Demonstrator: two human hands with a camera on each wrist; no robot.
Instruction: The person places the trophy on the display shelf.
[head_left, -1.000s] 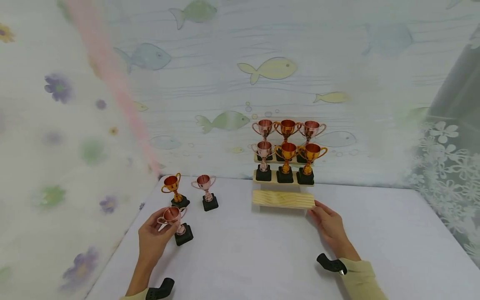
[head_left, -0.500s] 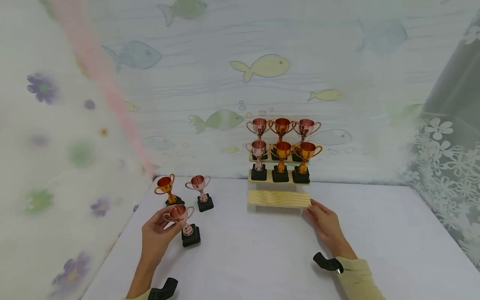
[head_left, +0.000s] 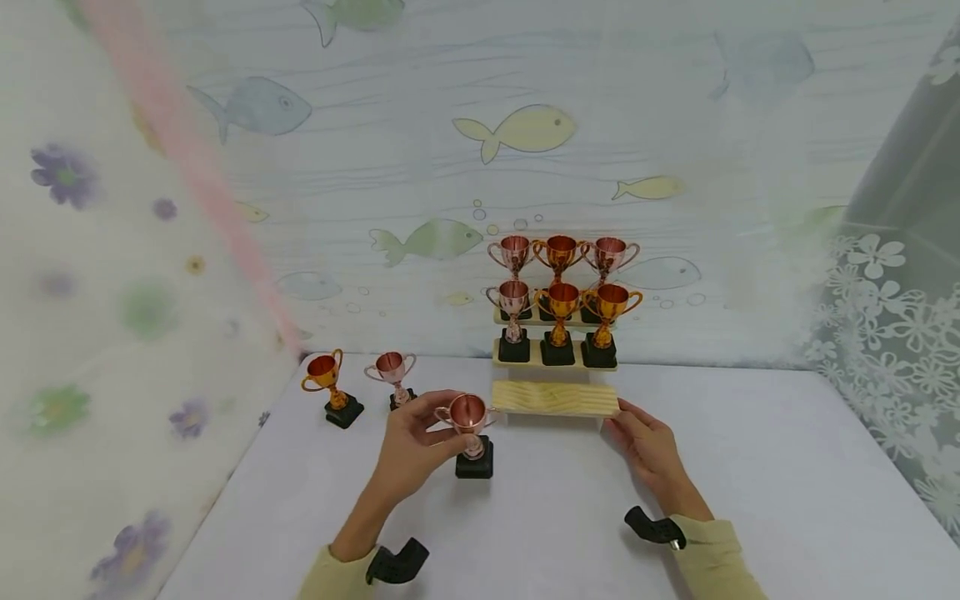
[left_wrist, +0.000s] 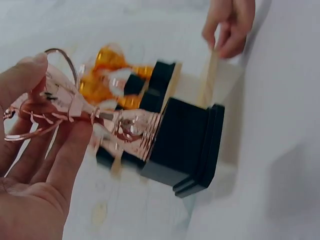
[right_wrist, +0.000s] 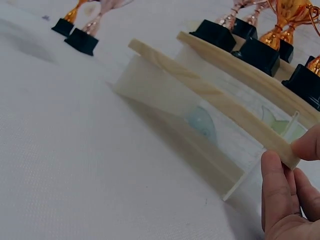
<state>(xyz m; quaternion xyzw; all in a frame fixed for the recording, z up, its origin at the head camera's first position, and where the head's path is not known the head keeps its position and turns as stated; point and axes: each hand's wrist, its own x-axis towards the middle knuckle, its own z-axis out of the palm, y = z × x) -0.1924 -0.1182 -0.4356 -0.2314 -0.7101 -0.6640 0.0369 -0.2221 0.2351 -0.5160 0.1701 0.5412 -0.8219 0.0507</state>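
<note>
My left hand holds a rose-gold trophy cup by its bowl, thumb on one side and fingers on the other. Its black square base hangs over the white table, left of and nearer than the stand. My right hand pinches the right end of the bare lowest wooden shelf of a tiered stand. In the right wrist view, thumb and fingers grip the board's end beside a clear side panel. The two upper shelves carry rose-gold and gold trophies, each row three wide.
A gold trophy stands at the table's back left. Beside it is another rose-gold trophy, its base partly hidden behind my left hand. A fish-patterned wall covering rises behind the white table, and a lace curtain hangs at the right.
My left hand has carried the rose-gold trophy rightward from the left-hand group toward the stand, and its base is now level. My right hand stays on the lowest shelf. The head view shifted slightly.
</note>
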